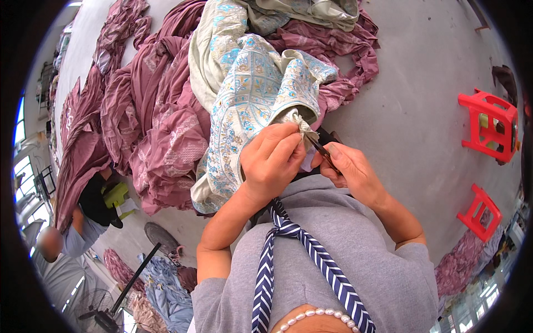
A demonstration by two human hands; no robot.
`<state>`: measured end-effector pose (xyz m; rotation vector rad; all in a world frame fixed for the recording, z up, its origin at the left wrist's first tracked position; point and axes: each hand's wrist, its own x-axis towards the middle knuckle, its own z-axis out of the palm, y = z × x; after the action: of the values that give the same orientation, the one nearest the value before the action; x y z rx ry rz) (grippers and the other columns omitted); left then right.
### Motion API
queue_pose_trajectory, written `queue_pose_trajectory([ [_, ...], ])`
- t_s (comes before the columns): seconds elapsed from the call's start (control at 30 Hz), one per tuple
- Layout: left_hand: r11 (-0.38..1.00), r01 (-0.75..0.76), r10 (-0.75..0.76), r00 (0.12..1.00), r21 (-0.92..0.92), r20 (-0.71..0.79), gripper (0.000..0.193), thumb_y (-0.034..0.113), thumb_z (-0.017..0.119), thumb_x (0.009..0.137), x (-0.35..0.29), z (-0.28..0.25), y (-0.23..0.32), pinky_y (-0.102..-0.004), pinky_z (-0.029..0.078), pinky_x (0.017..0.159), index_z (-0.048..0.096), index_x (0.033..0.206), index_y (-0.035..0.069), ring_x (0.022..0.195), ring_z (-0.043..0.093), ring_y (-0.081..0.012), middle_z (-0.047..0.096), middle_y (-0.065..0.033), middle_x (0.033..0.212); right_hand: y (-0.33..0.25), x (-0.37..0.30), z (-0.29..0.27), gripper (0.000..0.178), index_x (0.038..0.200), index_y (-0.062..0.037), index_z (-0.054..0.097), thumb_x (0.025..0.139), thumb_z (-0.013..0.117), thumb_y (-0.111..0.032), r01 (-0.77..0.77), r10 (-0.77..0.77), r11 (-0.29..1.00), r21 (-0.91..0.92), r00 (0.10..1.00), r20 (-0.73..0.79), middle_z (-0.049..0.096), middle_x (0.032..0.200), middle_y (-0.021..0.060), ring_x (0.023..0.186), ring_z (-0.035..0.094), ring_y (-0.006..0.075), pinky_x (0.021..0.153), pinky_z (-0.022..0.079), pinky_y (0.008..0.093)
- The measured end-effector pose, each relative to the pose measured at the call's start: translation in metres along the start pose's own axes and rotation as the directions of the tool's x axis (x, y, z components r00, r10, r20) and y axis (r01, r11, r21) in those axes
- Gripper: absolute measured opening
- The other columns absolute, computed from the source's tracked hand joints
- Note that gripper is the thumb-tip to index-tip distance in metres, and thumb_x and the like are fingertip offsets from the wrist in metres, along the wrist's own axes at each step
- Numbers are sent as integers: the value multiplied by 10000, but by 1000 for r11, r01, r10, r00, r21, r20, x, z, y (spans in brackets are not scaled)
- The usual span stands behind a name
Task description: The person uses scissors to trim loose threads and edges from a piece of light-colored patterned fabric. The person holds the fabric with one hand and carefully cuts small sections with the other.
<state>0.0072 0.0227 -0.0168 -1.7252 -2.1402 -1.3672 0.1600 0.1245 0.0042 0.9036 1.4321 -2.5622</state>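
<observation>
A cream cloth [250, 89] with a blue and tan pattern lies across my lap and runs away from me over the pile. My left hand [273, 158] pinches its bunched pale edge [300, 120] between thumb and fingers. Closed around a pair of dark thread snips [325, 154], my right hand [351, 171] is just to the right of the left one. The snips' tips point up and left and meet the gathered edge. Whether the blades are apart cannot be made out.
Mauve cloth [161, 105] is heaped on the grey floor [400, 77] ahead and left. Two red plastic stools [472, 119] [478, 213] stand at right. Another person [83, 230] sits at the left near a green stool [115, 195]. A fan [102, 311] and blue cloth [165, 283] are lower left.
</observation>
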Motion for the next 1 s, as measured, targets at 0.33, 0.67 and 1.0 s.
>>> queue_pose_trajectory([
  [0.33, 998, -59, 59, 998, 2, 33, 206, -67, 685, 617, -1, 0, -2, -323, 535, 627, 608, 799, -10, 737, 649, -271, 644, -123, 862, 1, 5, -3, 415, 899, -8, 551, 1013, 337, -345, 6, -6, 999, -43, 1000, 2, 361, 599, -44, 526, 297, 41, 473, 254, 208],
  [0.67, 975, -185, 173, 980, 123, 101, 189, 78, 632, 640, -1, -2, -7, -307, 495, 620, 615, 814, 6, 796, 641, -237, 637, -105, 932, 0, 6, -8, 412, 893, -12, 554, 1011, 344, -347, -34, 34, 999, -26, 999, -5, 371, 598, -44, 516, 299, 41, 463, 256, 207],
  [1.0, 965, -209, 193, 975, 160, 112, 202, 101, 612, 630, 2, 0, -9, -297, 473, 600, 614, 815, 23, 811, 638, -223, 633, -91, 936, 0, 5, -8, 415, 894, -12, 545, 1011, 339, -353, -43, 44, 999, 22, 999, -8, 369, 592, -46, 509, 299, 39, 454, 259, 203],
])
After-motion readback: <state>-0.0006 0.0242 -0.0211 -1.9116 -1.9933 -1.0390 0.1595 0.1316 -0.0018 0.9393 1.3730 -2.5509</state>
